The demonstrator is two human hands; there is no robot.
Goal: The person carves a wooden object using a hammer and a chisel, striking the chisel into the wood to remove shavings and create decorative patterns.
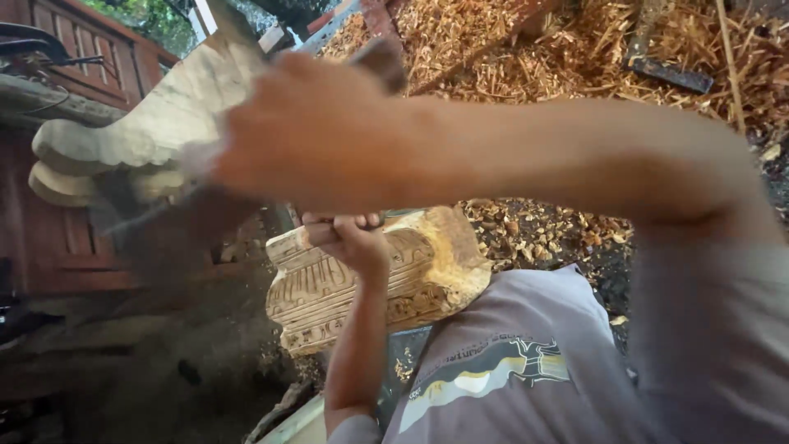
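My right hand [304,136] sweeps across the upper middle, blurred by motion, fingers closed round a dark tool handle [382,59] that sticks up past the knuckles. Below it my left hand [349,240] is clenched on a thin tool at the top edge of a carved wooden block [411,275]. The block is pale brown, cut with rows of grooves and a patterned band, and rests against my grey printed shirt [501,362]. What the thin tool's tip touches is hidden behind my right forearm.
A large pale carved wooden piece [140,123] with scalloped edges stands at the upper left, before a reddish wooden railing [99,66]. Wood shavings [575,49] cover the ground at the top, with smaller chips [534,230] lower down. A dark flat bar [670,74] lies among them.
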